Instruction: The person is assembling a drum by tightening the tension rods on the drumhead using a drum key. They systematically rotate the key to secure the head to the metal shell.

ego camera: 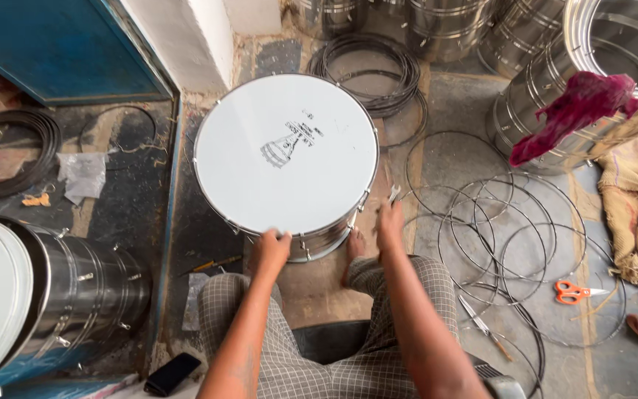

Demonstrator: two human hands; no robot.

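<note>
Seated low over a steel drum [287, 159] standing upright on the floor between the knees, white head up, a small dark printed emblem [289, 144] near its middle. Left hand [269, 250] curled over the near rim, fingers clenched on the hoop. Right hand [389, 222] closed around a small metal wrench [394, 193] at the drum's right rim, beside a tension lug. To the right, a spread of loose wire hoops [507, 236] on the floor, orange-handled scissors [571, 292] lying among them. Upper right, more steel shells, one with a magenta rag [577, 111] draped over its edge. Lower left, another drum [46, 295] on its side. Black phone [171, 374] by the left knee.
</note>
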